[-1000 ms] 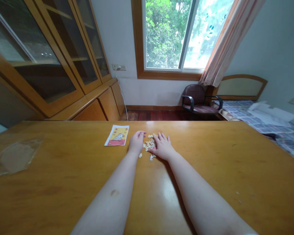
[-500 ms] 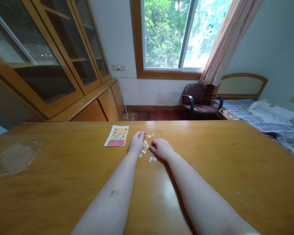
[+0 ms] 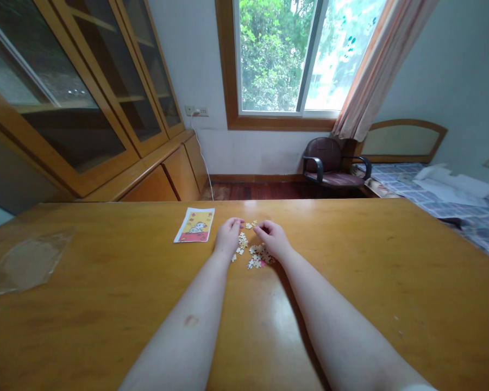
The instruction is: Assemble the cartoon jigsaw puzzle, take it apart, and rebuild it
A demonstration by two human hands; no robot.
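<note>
1. Our right hand (image 3: 271,237) is curving over some puzzle pieces (image 3: 257,257), thumb and fingertips nearly together; we cannot tell whether they are pinching a piece.
2. Our left hand (image 3: 228,237) is resting with fingers bent loosely inward, and we cannot tell whether it is holding anything.
3. We are working on a glossy wooden table (image 3: 146,293); a picture card (image 3: 194,227) is lying left of our left hand, and clear plastic (image 3: 24,262) is spreading farther left.
4. Beyond, a cabinet (image 3: 180,171) is standing at left, a window (image 3: 271,62) is glowing above a maroon chair (image 3: 324,156), and a bed (image 3: 415,193) is filling the right.
5. Most pieces are lying just under and nearer us than the right hand; a smaller group (image 3: 242,243) is sitting beside the left.
</note>
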